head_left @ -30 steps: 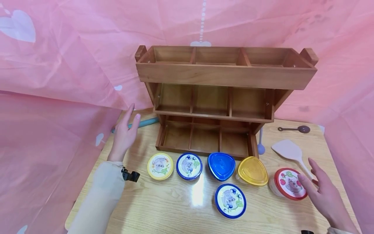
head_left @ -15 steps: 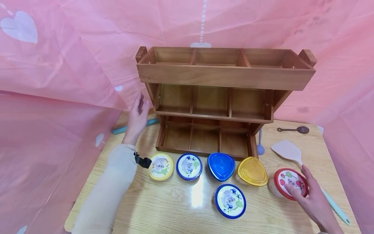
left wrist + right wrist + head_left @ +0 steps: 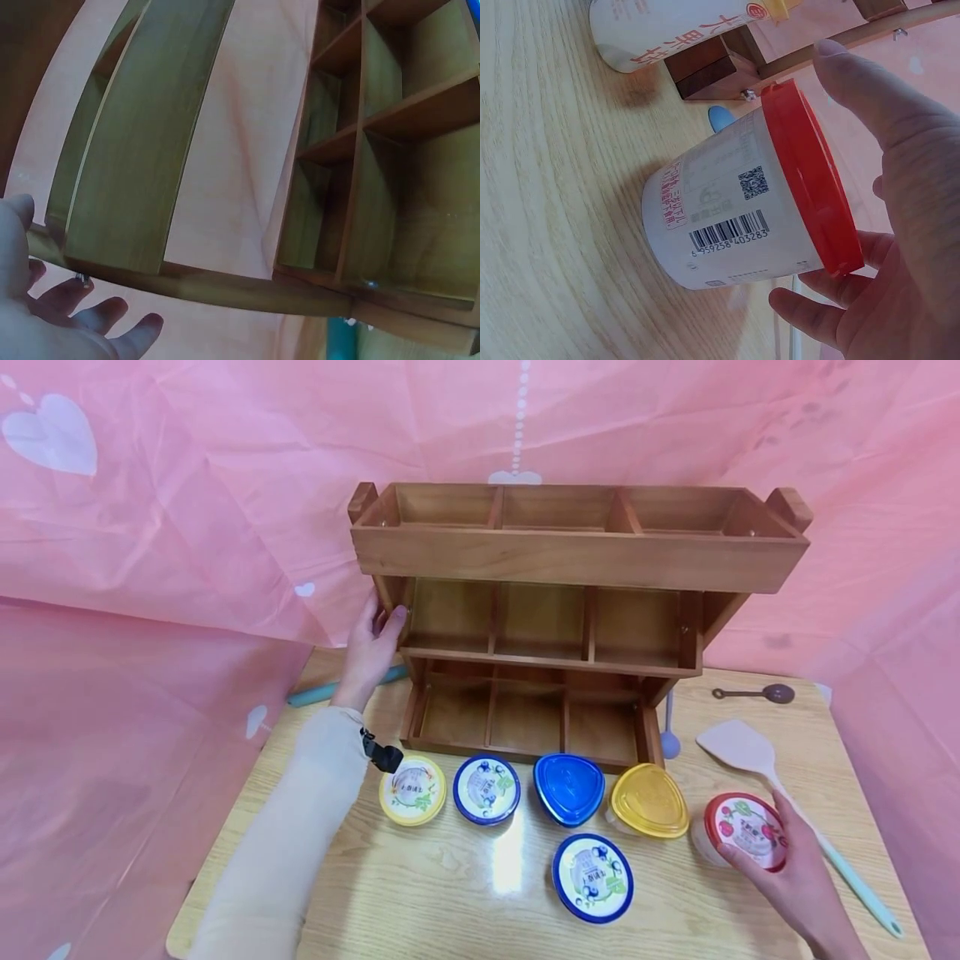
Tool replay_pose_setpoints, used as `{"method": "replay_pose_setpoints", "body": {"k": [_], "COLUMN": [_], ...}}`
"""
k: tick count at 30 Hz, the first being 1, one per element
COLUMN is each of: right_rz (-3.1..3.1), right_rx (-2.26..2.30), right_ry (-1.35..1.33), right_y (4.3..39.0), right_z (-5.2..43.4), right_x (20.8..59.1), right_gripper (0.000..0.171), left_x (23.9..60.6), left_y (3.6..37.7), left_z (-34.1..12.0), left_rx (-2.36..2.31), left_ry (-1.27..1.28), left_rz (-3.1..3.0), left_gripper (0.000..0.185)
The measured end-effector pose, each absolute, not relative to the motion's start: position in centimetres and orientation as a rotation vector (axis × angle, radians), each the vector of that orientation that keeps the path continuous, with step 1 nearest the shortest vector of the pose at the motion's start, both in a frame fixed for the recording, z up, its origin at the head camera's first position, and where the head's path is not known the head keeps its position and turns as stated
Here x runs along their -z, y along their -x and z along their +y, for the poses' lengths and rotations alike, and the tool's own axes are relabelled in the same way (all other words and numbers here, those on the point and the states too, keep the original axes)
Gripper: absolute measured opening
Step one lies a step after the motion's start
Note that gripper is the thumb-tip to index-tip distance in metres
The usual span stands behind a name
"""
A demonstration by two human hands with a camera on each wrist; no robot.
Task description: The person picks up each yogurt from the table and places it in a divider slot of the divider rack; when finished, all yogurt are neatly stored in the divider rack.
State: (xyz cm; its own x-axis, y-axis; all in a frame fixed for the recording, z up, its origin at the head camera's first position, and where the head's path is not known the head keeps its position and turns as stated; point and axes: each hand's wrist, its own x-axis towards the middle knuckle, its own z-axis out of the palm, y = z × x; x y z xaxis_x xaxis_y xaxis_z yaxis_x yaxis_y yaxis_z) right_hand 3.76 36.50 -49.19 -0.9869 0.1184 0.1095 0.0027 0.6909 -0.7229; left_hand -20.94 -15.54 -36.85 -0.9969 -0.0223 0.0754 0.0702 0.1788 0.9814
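Wooden table (image 3: pixel 427 885) | red-lidded tub (image 3: pixel 720 217) within wide-spread right hand (image 3: pixel 793 870) | left hand (image 3: pixel 371 653) wide, beside brown rack (image 3: pixel 577 562)

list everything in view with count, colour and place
wooden rack: 1, brown, behind tub row
round blue-lidded tubs: 2, blue, row and front
round yellow-lidded tub: 1, yellow, row's left
triangular blue-lidded tub: 1, blue, row's centre
triangular yellow-lidded tub: 1, yellow, row's right
red-lidded tub: 1, red, right of row
spatula: 1, pale, mint handle, right
spoon: 1, brown, back right
utensil: 1, blue, rack's right
rod: 1, teal, rack's left
table: 1, tan, underneath
cloth: count unclear, pink, behind
strap: 1, black, left wrist
left hand: 1, bare, rack's left
right hand: 1, bare, red lid
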Motion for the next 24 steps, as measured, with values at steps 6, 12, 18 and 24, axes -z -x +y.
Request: {"method": "replay_pose_setpoints", "body": {"k": [6, 12, 18, 24], "right_rz": [-2.762, -2.804, -2.828, -2.820], "right_rx": [-1.154, -1.155, -1.155, -1.106], "right_ry": [0.125, 0.182, 0.239, 0.218], "right_y": [-4.0, -4.4, -4.5, -4.4], "right_z": [36.6, 36.6, 36.5, 36.3], "right_x": [50.1, 50.5, 50.4, 50.6], "right_gripper": [0.110, 0.109, 0.107, 0.102], "left_x": [37.9, 38.5, 38.8, 38.9], "left_y": [21.8, 21.9, 21.9, 22.0], "left_z": [-15.1, -14.8, -14.5, -14.5], "left_rx": [1.946, 1.921, 1.890, 1.858], "left_ry": [-0.019, -0.063, -0.051, -0.041], "left_rz": [-2.321, -2.310, -2.323, -2.348], "left_gripper": [0.052, 0.047, 0.046, 0.047]}}
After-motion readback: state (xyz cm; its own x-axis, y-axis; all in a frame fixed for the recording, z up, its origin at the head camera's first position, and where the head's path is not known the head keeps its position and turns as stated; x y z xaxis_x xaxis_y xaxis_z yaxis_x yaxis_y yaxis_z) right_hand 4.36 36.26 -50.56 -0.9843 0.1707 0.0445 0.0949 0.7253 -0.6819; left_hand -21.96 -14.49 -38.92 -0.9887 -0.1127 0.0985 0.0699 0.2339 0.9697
